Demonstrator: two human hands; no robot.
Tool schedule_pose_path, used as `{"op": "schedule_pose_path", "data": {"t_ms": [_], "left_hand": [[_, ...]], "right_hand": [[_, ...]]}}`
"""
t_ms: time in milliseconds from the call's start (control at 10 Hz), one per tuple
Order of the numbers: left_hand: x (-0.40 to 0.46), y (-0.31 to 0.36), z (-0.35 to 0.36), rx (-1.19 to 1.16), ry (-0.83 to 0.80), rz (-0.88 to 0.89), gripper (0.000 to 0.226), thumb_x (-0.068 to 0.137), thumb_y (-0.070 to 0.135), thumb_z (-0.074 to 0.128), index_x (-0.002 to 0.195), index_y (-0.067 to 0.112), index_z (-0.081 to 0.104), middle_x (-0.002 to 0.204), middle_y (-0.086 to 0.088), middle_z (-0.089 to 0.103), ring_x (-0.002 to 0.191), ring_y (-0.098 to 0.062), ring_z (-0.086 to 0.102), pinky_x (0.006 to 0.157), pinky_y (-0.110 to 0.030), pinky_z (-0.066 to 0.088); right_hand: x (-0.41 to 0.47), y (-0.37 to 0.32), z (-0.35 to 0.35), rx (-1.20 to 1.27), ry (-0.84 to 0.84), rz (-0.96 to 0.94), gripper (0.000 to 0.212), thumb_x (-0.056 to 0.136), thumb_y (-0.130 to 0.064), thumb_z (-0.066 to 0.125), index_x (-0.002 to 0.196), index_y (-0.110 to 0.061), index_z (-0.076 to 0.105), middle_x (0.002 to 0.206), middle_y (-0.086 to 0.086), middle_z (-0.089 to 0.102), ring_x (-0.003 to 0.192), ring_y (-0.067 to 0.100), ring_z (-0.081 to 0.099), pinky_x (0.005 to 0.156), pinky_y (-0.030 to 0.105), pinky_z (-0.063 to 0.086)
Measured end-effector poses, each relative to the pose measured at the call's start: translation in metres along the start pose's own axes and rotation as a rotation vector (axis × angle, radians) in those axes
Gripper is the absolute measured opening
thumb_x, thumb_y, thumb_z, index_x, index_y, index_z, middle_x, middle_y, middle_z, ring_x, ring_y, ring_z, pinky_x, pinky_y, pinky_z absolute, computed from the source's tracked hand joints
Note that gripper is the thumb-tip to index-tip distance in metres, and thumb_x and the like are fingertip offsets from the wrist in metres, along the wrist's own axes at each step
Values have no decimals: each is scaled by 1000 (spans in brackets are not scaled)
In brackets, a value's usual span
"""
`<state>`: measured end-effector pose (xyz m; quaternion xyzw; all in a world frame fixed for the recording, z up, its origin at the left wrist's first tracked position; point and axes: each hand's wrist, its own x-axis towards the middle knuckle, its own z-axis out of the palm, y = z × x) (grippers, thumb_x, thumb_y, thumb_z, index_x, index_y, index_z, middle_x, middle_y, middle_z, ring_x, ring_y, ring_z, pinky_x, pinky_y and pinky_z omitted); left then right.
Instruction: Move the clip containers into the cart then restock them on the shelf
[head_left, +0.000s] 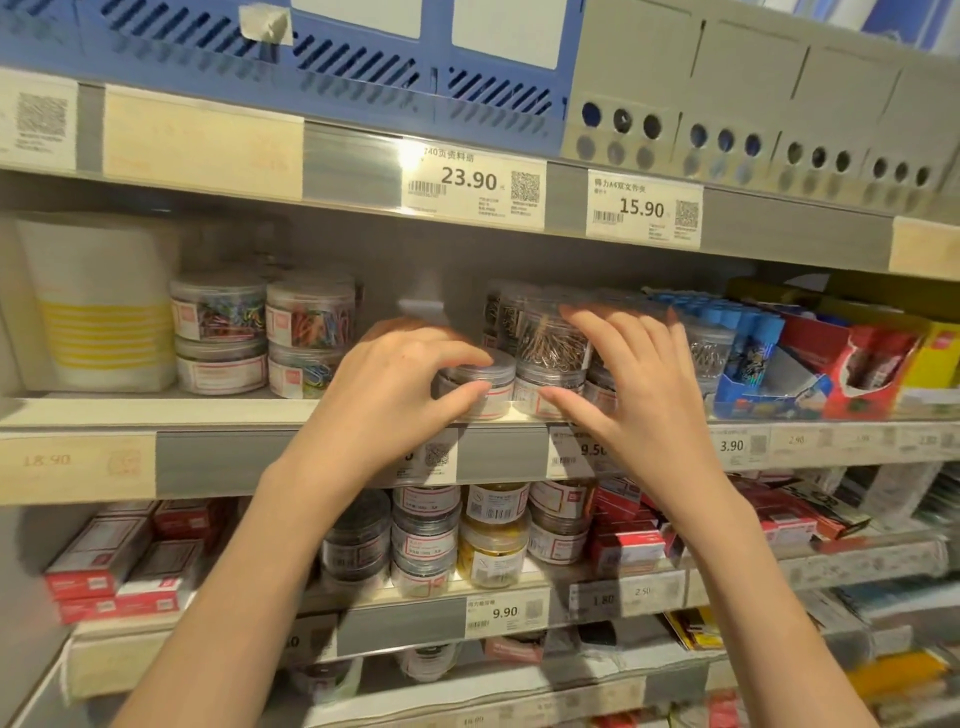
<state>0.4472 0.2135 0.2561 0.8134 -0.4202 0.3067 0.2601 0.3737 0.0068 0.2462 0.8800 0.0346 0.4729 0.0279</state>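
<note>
Left hand (395, 384) grips a low clip container (480, 387) on the shelf (208, 410); right hand (639, 395) spread, holding nothing.

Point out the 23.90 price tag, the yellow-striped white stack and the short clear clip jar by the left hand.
White 23.90 price tag (471, 182), head view: on the printed price.
Yellow-striped white stack (104, 332), head view: on its yellow stripes.
Short clear round clip jar (480, 382), head view: on its front wall under the lid.

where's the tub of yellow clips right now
In the head view, the yellow clip tub sits low and centre, one shelf below the hands, between clear tubs, above the 9.90 price tag.
</note>
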Motion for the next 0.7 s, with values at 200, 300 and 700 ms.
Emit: {"op": "schedule_pose_path", "data": {"t_ms": [200, 300, 700], "left_hand": [[-1, 2, 0, -10, -26, -24, 40, 80, 48, 50, 109, 28, 69, 107, 9, 67, 101, -16, 60, 86, -34, 44], [-3, 2, 0, 3, -39, -23, 33, 86, 44, 59, 113, 27, 67, 112, 7, 64, 106, -19, 57, 90, -36, 41], [-17, 18, 16, 11, 85, 94, 40, 86, 28, 60, 125, 20, 59, 120, -1, 58, 116, -25, 49, 95, -43, 36]], "right_hand": [[1, 1, -1, -1, 3, -7, 60, 83, -55, 46, 131, -19, 47, 117, 3, 56, 112, 20, 44, 106, 54, 25], [-2, 2, -3, -9, -5, -1, 62, 83, -55, 44, 134, -19, 44, 121, 5, 54, 117, 22, 42, 108, 54, 22], [-38, -7, -33, -24, -110, 145, 72, 84, -54, 51, 146, -22, 29, 152, -3, 29, 142, 15, 20, 115, 47, 7]]}}
